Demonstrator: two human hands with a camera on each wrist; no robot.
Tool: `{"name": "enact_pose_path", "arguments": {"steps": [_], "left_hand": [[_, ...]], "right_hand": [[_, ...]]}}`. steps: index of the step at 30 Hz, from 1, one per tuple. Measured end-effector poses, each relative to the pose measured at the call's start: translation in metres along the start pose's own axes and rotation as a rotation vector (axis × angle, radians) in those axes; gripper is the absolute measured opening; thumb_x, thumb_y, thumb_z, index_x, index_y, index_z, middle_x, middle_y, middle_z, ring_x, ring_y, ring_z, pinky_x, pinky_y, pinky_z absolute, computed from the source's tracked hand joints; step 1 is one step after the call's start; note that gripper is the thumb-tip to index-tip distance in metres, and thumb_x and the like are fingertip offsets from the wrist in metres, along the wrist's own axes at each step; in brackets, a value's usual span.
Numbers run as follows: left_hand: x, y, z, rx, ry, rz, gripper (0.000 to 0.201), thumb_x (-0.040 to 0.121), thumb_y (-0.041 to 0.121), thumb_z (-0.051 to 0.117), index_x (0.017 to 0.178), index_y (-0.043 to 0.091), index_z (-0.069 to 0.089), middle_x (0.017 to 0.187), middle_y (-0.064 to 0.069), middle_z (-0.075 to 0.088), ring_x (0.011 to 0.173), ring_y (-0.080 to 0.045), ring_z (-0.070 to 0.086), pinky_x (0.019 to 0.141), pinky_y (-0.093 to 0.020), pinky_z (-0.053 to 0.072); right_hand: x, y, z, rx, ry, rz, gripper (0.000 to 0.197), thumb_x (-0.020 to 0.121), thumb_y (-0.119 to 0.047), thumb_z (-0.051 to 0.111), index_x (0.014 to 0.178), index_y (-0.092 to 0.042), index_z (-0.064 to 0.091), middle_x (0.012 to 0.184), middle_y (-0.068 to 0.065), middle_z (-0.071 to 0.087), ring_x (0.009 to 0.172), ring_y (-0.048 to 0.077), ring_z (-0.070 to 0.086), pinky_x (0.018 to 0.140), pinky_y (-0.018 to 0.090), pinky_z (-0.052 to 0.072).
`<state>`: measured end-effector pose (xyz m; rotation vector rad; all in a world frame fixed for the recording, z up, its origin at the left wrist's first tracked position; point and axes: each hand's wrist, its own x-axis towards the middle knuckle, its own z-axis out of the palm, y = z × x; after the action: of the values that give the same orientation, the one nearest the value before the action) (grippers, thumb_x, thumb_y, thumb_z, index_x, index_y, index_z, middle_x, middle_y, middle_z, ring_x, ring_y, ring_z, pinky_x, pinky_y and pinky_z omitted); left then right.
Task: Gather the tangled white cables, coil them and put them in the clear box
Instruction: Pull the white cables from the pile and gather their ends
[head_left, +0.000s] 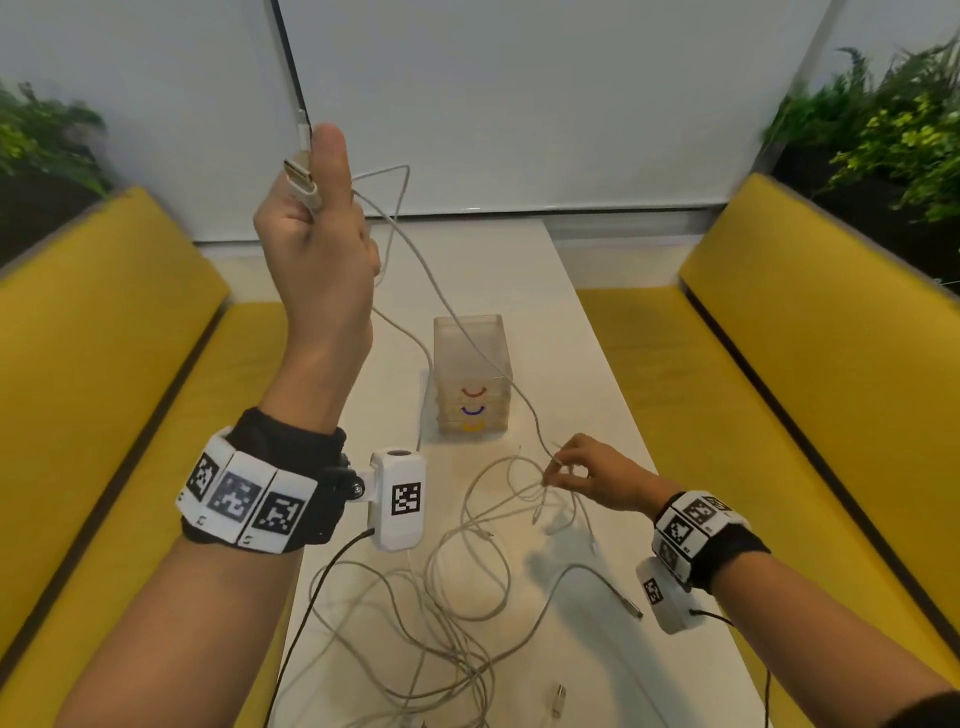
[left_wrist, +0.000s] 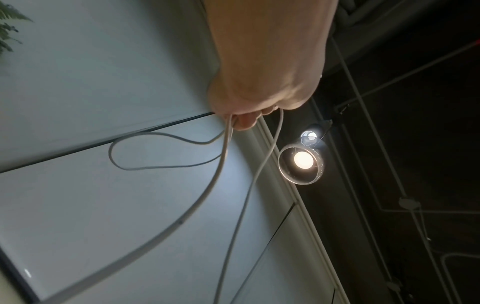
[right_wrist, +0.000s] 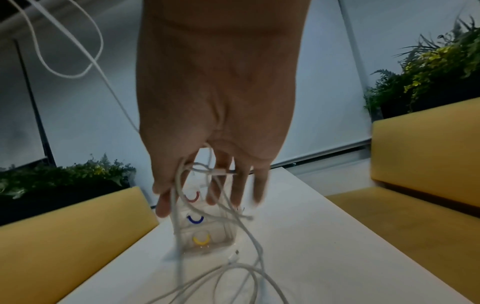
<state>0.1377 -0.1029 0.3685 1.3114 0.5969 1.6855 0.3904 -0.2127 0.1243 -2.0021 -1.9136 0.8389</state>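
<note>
My left hand is raised high above the table's left side and grips one white cable near its USB plug, which sticks up beside the thumb. That cable runs down past the clear box to my right hand. The right hand hovers just above the table and pinches cable strands between thumb and fingers. A tangle of white cables lies on the white table in front of me. The clear box is a stack of small drawers with red, blue and yellow handles.
Yellow benches run along both sides of the narrow table. Plants stand behind the benches. A loose plug lies near my right wrist and another plug at the table's near edge. A lamp shows in the left wrist view.
</note>
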Motion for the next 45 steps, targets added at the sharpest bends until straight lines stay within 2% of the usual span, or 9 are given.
{"name": "enact_pose_path", "arguments": {"steps": [5,9,13,16,19,24,29,38,45], "left_hand": [[-0.004,-0.011,0.003,0.143,-0.158,-0.058,0.044,0.101,0.044,0.048,0.067,0.016,0.040,0.059,-0.009,0.027,0.051,-0.021,0.021,0.046,-0.032,0.021],[-0.007,-0.041,0.005,0.561,-0.338,-0.113,0.017,0.099,0.033,0.057,0.096,0.017,0.063,0.077,0.011,0.062,0.070,-0.012,0.060,0.060,-0.030,0.048],[-0.033,-0.053,0.010,0.602,-0.452,-0.083,0.028,0.095,0.021,0.065,0.121,0.027,0.057,0.070,0.012,0.058,0.056,-0.005,0.053,0.050,-0.015,0.041],[-0.062,-0.067,0.016,0.676,-0.786,-0.119,0.027,0.091,0.012,0.061,0.112,0.029,0.059,0.084,0.002,0.072,0.072,-0.020,0.069,0.058,-0.029,0.056],[-0.076,-0.094,0.012,0.807,-1.017,-0.187,0.027,0.096,0.017,0.055,0.121,0.023,0.062,0.105,-0.003,0.071,0.088,-0.017,0.066,0.073,-0.026,0.055],[-0.070,-0.120,0.000,0.798,-0.987,-0.226,0.019,0.097,0.017,0.051,0.088,0.011,0.067,0.079,-0.003,0.066,0.069,-0.015,0.057,0.060,-0.026,0.039],[-0.060,-0.122,-0.002,0.761,-0.911,-0.152,0.046,0.099,0.033,0.058,0.054,0.022,0.051,0.052,0.006,0.045,0.051,-0.009,0.038,0.052,-0.024,0.028],[-0.024,-0.083,-0.003,0.490,-0.555,-0.060,0.055,0.099,0.037,0.058,0.052,0.027,0.031,0.049,0.014,0.028,0.053,-0.011,0.029,0.061,-0.030,0.028],[-0.046,-0.092,0.005,0.709,-0.809,-0.039,0.045,0.099,0.027,0.060,0.054,0.025,0.054,0.054,0.001,0.056,0.048,0.002,0.043,0.048,-0.012,0.027]], "right_hand": [[0.011,-0.015,-0.006,-0.088,0.198,-0.095,0.048,0.088,-0.071,0.041,0.110,-0.042,0.072,0.132,0.000,0.058,0.131,0.021,0.043,0.106,0.049,0.033],[0.016,-0.053,-0.028,0.187,0.268,-0.250,0.039,0.102,-0.038,0.044,0.089,-0.017,0.074,0.092,-0.003,0.073,0.092,0.014,0.064,0.087,0.037,0.047],[0.013,-0.063,-0.030,0.619,0.195,-0.092,0.033,0.109,-0.022,0.030,0.085,-0.009,0.049,0.075,0.008,0.068,0.087,0.043,0.065,0.080,0.040,0.050],[0.013,-0.068,-0.026,0.561,0.184,-0.171,0.029,0.108,-0.022,0.032,0.087,-0.012,0.047,0.068,0.002,0.063,0.068,0.024,0.063,0.076,0.048,0.052],[0.010,-0.078,-0.031,0.520,0.178,-0.275,0.029,0.108,-0.012,0.031,0.093,-0.021,0.054,0.078,0.003,0.059,0.070,0.010,0.056,0.070,0.030,0.049],[0.002,-0.083,-0.040,0.633,0.146,-0.353,0.022,0.105,-0.016,0.041,0.115,-0.006,0.058,0.086,0.008,0.055,0.075,0.018,0.049,0.072,0.033,0.045],[-0.002,-0.072,-0.045,0.590,0.149,-0.319,0.023,0.102,-0.015,0.051,0.104,0.002,0.065,0.088,0.015,0.060,0.081,0.019,0.055,0.079,0.035,0.049],[-0.007,-0.038,-0.022,0.307,0.178,-0.164,0.017,0.101,-0.027,0.054,0.105,-0.022,0.070,0.085,-0.002,0.073,0.083,0.010,0.069,0.087,0.045,0.054],[-0.010,-0.072,-0.037,0.656,0.224,-0.213,0.047,0.096,-0.031,0.061,0.141,-0.026,0.049,0.138,-0.006,0.059,0.130,0.007,0.052,0.105,0.032,0.047]]}}
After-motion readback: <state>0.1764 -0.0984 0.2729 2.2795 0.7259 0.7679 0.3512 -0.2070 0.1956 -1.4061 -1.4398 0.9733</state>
